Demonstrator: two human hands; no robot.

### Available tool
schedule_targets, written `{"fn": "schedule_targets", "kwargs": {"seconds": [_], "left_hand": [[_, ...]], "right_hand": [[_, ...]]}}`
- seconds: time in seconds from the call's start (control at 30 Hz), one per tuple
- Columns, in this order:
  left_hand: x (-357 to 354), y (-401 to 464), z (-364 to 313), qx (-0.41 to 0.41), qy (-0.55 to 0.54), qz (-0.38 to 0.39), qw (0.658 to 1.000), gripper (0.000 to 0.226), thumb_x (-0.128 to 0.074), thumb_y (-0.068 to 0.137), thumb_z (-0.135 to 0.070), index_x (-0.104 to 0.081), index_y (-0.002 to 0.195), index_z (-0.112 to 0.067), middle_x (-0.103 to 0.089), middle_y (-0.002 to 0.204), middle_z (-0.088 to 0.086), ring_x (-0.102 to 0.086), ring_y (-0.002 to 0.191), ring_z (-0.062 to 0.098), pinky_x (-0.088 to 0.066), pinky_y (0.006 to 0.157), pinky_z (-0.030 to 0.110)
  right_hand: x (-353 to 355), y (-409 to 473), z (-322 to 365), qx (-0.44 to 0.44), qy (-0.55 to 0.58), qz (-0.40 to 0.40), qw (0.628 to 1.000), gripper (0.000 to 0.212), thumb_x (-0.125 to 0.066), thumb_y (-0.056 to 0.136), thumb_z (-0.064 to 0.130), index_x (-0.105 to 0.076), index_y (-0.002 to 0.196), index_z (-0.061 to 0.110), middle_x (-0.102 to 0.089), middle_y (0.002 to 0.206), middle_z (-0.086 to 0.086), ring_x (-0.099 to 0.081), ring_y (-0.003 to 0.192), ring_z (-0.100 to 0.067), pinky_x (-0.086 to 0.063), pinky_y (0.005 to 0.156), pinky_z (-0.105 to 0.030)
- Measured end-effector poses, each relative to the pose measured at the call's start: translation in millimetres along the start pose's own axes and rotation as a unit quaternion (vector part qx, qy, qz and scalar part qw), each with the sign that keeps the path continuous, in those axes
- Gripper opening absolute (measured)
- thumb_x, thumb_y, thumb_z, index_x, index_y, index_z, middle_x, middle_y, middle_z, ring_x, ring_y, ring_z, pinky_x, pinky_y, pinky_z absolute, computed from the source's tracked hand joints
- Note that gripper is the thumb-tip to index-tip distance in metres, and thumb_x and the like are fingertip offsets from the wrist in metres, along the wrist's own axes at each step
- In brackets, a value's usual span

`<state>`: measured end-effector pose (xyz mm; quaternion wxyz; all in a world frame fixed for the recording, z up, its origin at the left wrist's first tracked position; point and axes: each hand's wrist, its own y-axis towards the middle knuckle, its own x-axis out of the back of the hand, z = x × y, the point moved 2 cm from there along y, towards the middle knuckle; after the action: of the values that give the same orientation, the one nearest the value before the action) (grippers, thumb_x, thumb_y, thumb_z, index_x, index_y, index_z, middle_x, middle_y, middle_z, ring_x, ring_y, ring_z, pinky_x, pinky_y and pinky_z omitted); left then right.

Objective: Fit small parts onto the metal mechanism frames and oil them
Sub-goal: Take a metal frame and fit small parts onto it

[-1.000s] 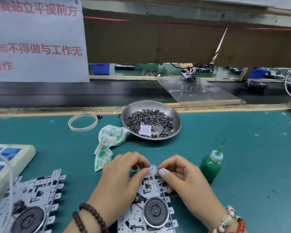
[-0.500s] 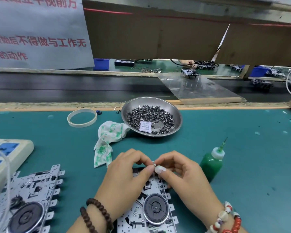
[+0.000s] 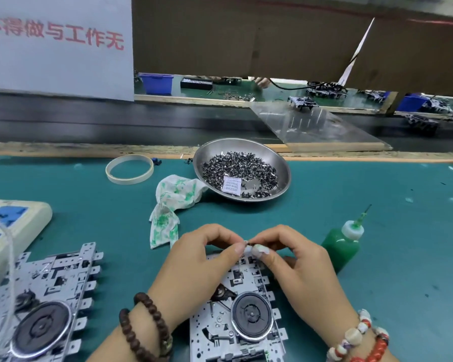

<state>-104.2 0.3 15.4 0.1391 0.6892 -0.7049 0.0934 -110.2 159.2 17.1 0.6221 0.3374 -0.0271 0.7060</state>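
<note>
Your thumbs and forefingers meet over the far end of the metal frame, pinching a tiny part between them; it is too small to make out clearly. Your left hand curls in from the left with a dark bead bracelet on the wrist, and your right hand curls in from the right, its other fingers folded, with pale and red bead bracelets on that wrist. The frame lies flat on the green mat beneath both hands, its round black disc nearest you. Just right of your right hand stands the green oil bottle, upright, needle tip up. A second frame lies at the left, apart from the first. Beyond your hands a crumpled cloth touches the steel bowl holding small dark parts and a white packet. A tape ring lies left of the bowl.
</note>
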Motion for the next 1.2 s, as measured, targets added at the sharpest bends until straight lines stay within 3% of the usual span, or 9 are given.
{"fn": "schedule_targets", "kwargs": {"seconds": [0.13, 0.27, 0.57, 0.83, 0.93, 1.03, 1.2], "left_hand": [[0, -1, 1, -0.026, 0.036, -0.020, 0.999, 0.011, -0.061, 0.083, -0.026, -0.065, 0.074, -0.032, -0.064, 0.080, -0.017, -0.055, 0.076, -0.008, -0.039, 0.072, 0.012], [-2, -2, 0, -0.059, 0.083, -0.017, 0.995, 0.012, -0.060, 0.084, -0.026, -0.062, 0.075, -0.033, -0.061, 0.085, -0.016, -0.052, 0.087, -0.008, -0.037, 0.077, 0.007], [-2, -3, -1, -0.090, 0.127, -0.008, 0.988, 0.014, -0.060, 0.085, -0.027, -0.056, 0.075, -0.034, -0.053, 0.086, -0.017, -0.047, 0.090, -0.008, -0.031, 0.077, 0.003], [-3, -2, 0, -0.094, 0.142, -0.008, 0.985, 0.016, -0.062, 0.084, -0.027, -0.055, 0.072, -0.034, -0.052, 0.084, -0.017, -0.046, 0.090, -0.008, -0.031, 0.076, 0.003], [-4, -2, 0, -0.090, 0.138, -0.011, 0.986, 0.017, -0.062, 0.084, -0.026, -0.055, 0.070, -0.034, -0.052, 0.083, -0.016, -0.046, 0.088, -0.007, -0.032, 0.075, 0.004], [-4, -3, 1, -0.092, 0.135, -0.013, 0.986, 0.018, -0.063, 0.083, -0.025, -0.056, 0.069, -0.034, -0.054, 0.083, -0.015, -0.047, 0.087, -0.007, -0.033, 0.074, 0.005], [-4, -2, 1, -0.099, 0.131, -0.012, 0.986, 0.019, -0.066, 0.080, -0.022, -0.058, 0.067, -0.032, -0.055, 0.081, -0.015, -0.050, 0.085, -0.007, -0.033, 0.072, 0.003]], "right_hand": [[1, -5, -6, -0.053, 0.023, 0.034, 0.998, 0.019, -0.071, 0.079, 0.014, -0.068, 0.073, 0.031, -0.060, 0.085, 0.014, -0.058, 0.076, -0.007, -0.043, 0.070, -0.014], [0, -6, -3, -0.043, 0.000, 0.029, 0.999, 0.020, -0.073, 0.077, 0.014, -0.069, 0.072, 0.033, -0.058, 0.081, 0.011, -0.057, 0.073, -0.009, -0.043, 0.068, -0.013], [1, 1, 5, -0.027, -0.066, 0.057, 0.996, 0.010, -0.072, 0.078, 0.011, -0.071, 0.073, 0.020, -0.057, 0.076, 0.008, -0.054, 0.068, -0.006, -0.039, 0.065, -0.010], [-2, 0, 5, -0.106, -0.013, 0.056, 0.993, 0.014, -0.070, 0.079, 0.015, -0.069, 0.070, 0.026, -0.052, 0.073, 0.010, -0.052, 0.065, 0.000, -0.038, 0.065, -0.007], [-3, -2, 2, -0.154, 0.039, 0.062, 0.985, 0.014, -0.067, 0.081, 0.015, -0.069, 0.073, 0.027, -0.053, 0.079, 0.008, -0.052, 0.062, 0.001, -0.041, 0.067, -0.011], [-7, -5, 1, -0.193, 0.089, 0.070, 0.975, 0.017, -0.065, 0.082, 0.015, -0.067, 0.078, 0.032, -0.060, 0.090, 0.003, -0.059, 0.072, -0.002, -0.046, 0.074, -0.022], [-12, -7, 0, -0.218, 0.113, 0.051, 0.968, 0.012, -0.064, 0.081, 0.013, -0.065, 0.077, 0.024, -0.065, 0.095, -0.003, -0.063, 0.080, -0.005, -0.048, 0.080, -0.025]]}}
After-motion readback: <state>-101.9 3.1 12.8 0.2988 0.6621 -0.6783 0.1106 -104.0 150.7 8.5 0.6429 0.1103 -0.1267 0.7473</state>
